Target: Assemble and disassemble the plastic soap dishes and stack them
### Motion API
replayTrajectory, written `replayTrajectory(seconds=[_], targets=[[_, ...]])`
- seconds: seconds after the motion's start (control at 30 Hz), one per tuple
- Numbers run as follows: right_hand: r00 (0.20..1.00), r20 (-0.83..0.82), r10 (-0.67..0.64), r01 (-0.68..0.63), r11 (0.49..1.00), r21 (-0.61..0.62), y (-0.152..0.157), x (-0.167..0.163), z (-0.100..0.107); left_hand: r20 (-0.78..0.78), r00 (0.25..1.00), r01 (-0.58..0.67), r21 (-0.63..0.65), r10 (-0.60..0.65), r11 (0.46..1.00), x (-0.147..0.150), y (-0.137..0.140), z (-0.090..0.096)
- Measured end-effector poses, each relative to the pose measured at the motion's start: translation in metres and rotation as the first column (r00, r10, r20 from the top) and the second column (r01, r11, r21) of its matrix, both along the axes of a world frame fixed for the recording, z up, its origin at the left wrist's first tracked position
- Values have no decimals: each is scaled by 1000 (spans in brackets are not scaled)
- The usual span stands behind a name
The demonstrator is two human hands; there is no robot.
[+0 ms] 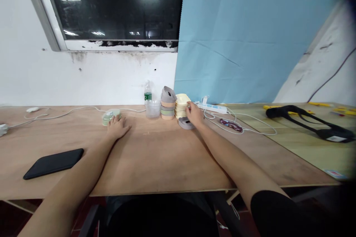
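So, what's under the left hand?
The fingers of the left hand overlap a round pale green item; the wooden tabletop shows around the palm. The item's near right side and whatever lies directly beneath the palm are covered.

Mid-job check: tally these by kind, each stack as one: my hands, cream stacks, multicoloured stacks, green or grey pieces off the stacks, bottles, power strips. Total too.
Hands: 2, left hand and right hand
Cream stack: 1
Multicoloured stack: 1
Off-stack pieces: 2, green piece and grey piece
Bottle: 1
Power strip: 1
Total: 8
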State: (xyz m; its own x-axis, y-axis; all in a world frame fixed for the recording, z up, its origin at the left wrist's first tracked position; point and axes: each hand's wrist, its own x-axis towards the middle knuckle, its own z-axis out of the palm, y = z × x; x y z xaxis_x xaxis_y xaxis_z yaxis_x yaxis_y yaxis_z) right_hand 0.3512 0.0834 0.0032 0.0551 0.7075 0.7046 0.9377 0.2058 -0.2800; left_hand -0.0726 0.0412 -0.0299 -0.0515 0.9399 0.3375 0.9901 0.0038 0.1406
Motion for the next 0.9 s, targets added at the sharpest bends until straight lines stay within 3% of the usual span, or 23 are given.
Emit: replayTrajectory(seconds=[0.3, 0.5, 0.57, 0.67, 0.77, 0.83, 0.9], targets=[[959, -280, -41, 69, 993, 91, -4, -5, -5, -26, 1000, 7, -26, -8, 1000, -4, 4, -4], [924, -369, 98, -25, 980, 198, -15, -22, -10, -22, 1000, 20, 76, -18, 997, 1, -1, 2], [918, -349, 190, -123, 971, 205, -24, -36, -14, -22, 995, 104, 185, -102, 977, 6, -6, 7], [866, -309, 393, -347, 918, 192, -44, -67, -19, -14, 954, 288, 319, -300, 903, 19, -15, 13], [783, -280, 555, -528, 832, 173, -65, -98, -20, 10, 849, 496, 327, -528, 804, 37, -27, 17], [749, -304, 589, -583, 803, 121, -74, -112, -19, 64, 775, 582, 315, -629, 750, 49, -36, 20], [743, -346, 574, -595, 802, 54, -76, -117, -18, 143, 755, 577, 320, -640, 752, 57, -43, 24]])
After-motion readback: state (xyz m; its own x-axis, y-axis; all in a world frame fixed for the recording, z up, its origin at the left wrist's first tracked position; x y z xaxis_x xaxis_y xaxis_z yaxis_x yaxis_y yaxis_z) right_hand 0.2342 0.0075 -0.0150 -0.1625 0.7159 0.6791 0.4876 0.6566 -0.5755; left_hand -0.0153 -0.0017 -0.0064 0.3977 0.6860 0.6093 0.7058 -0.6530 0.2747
